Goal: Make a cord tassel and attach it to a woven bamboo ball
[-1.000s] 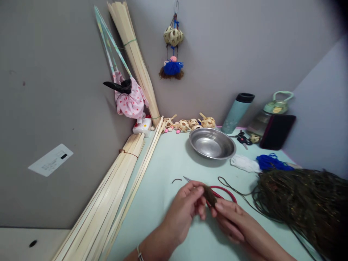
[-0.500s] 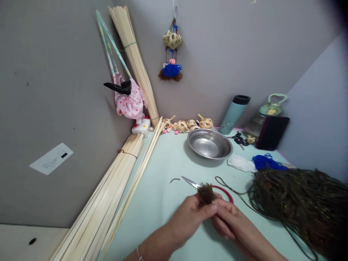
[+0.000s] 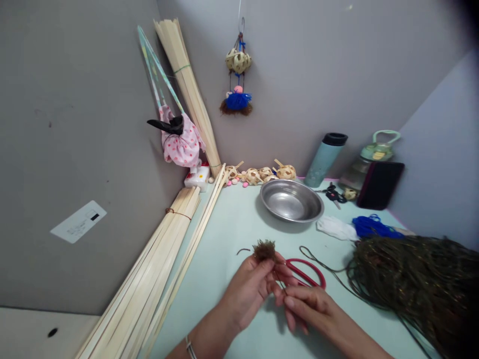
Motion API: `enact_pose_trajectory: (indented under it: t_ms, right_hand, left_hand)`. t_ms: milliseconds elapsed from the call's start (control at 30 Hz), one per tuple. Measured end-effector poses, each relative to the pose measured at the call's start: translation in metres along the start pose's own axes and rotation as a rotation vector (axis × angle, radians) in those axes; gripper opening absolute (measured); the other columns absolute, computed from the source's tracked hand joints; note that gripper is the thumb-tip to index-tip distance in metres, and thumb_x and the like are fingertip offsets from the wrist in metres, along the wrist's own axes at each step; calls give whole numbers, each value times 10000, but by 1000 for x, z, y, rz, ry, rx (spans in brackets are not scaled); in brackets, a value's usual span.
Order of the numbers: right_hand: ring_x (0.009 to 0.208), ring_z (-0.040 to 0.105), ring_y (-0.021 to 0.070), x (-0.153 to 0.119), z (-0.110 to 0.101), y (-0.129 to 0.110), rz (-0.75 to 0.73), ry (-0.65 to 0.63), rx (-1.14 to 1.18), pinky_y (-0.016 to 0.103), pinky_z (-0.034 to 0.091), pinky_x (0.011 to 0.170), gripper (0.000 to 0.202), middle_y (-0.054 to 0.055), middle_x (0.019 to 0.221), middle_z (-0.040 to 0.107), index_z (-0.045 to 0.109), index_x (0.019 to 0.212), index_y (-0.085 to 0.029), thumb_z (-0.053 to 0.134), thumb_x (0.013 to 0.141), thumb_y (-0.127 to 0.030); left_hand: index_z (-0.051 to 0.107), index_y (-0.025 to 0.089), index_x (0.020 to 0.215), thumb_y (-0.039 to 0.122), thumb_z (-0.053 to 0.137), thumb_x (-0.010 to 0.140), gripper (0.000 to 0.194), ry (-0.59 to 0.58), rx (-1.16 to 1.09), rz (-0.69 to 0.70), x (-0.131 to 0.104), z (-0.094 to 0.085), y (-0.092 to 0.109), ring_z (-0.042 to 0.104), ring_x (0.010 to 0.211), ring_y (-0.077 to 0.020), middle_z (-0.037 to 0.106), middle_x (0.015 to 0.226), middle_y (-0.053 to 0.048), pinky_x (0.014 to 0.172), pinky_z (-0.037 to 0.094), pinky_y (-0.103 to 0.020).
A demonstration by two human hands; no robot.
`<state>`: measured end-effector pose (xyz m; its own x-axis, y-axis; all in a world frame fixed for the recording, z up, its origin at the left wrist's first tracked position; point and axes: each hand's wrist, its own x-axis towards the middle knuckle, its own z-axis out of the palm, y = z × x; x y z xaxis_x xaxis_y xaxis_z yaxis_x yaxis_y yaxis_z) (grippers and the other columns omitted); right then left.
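A small brown yarn tassel (image 3: 264, 251) with a frayed, cut top is pinched between the thumb and fingers of my left hand (image 3: 251, 284). From it a thin dark strand (image 3: 279, 279) runs down to my right hand (image 3: 305, 301), whose thumb and forefinger are closed on it. Behind my hands lie red-handled scissors (image 3: 307, 271) on the table; their blades are hidden by the tassel and my left hand. A short snippet of brown cord (image 3: 243, 251) rests just left of the tassel.
A large heap of dark brown yarn (image 3: 407, 284) fills the right side, near blue yarn (image 3: 376, 227) and white yarn (image 3: 337, 228). Behind stands a steel bowl (image 3: 292, 201). Bamboo strips (image 3: 149, 279) lie along the left. A finished-looking hanging ornament (image 3: 238, 80) hangs against the wall.
My hands have moved apart a little; the left has shifted left with the tassel, and the right now draws the strand down and away. The scissors' handles show more.
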<state>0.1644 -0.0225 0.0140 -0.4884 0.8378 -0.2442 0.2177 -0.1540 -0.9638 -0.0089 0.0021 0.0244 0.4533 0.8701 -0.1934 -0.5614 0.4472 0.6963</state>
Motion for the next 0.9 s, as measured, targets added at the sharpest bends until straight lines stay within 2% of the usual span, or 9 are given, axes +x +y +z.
enact_pose_trajectory:
  t_ms: [100,167,267,333,400,500,667,767,900]
  right_hand:
    - [716,566,168,-6,-6,0,-86,164,-79,271,452,634,374,51,870,652,708,1095,-206,606,919,-520]
    - [736,582,176,-11,-11,3,-149,280,-85,296,490,697,551,34,915,643,569,1358,-277,666,877,-528]
    - [856,635,211,-16,-15,7,-222,302,-101,317,527,753,864,61,1117,645,388,1507,-360,760,763,-591]
    - [1086,624,264,-16,-16,8,-265,262,-167,333,530,859,823,79,1322,584,466,1458,-399,804,726,-562]
    - [1222,570,285,-14,-17,7,-315,195,-264,345,498,961,606,69,1329,595,602,1343,-399,804,774,-462]
    - [1211,586,268,-12,-17,2,-362,132,-357,332,497,974,436,63,1239,646,674,1256,-394,770,835,-338]
    - [1049,655,239,-14,-16,-7,-383,143,-334,296,532,880,311,63,1119,678,739,1131,-344,775,827,-286]
    - [870,661,193,-13,-16,-13,-317,217,-213,254,530,750,54,46,905,686,760,861,-271,710,878,-281]
    - [668,593,136,-7,-17,-15,-161,400,81,223,482,567,147,29,856,651,743,761,-223,786,795,-360]
  left_hand:
    - [622,123,952,433,658,859,327,43,76,26,0,-3,1,452,547,-74,509,633,34,549,316,-203]
    - [618,123,908,398,593,891,277,24,228,5,-1,-3,2,319,484,-61,413,563,69,515,249,-206]
    - [647,136,881,266,541,871,168,-181,467,-25,-3,0,1,349,538,-79,465,616,48,574,313,-208]
    - [679,146,878,185,516,838,173,-325,624,5,-5,1,-1,478,692,-110,573,756,6,727,397,-231]
    - [695,153,862,165,500,824,200,-368,765,10,-5,1,-3,521,811,-142,612,841,-10,812,410,-257]
    - [699,162,851,195,501,831,202,-353,858,-58,-6,-2,-2,510,803,-152,598,820,-3,775,409,-257]
    - [685,172,902,254,537,863,173,-467,796,-120,-8,-9,6,482,780,-137,550,809,9,732,380,-251]
    - [632,163,914,351,647,830,206,-397,719,-144,-4,-12,4,416,684,-110,472,734,34,642,332,-243]
    - [521,189,1066,360,793,700,487,-162,504,-77,3,-13,-6,397,616,-89,444,699,76,583,307,-224]
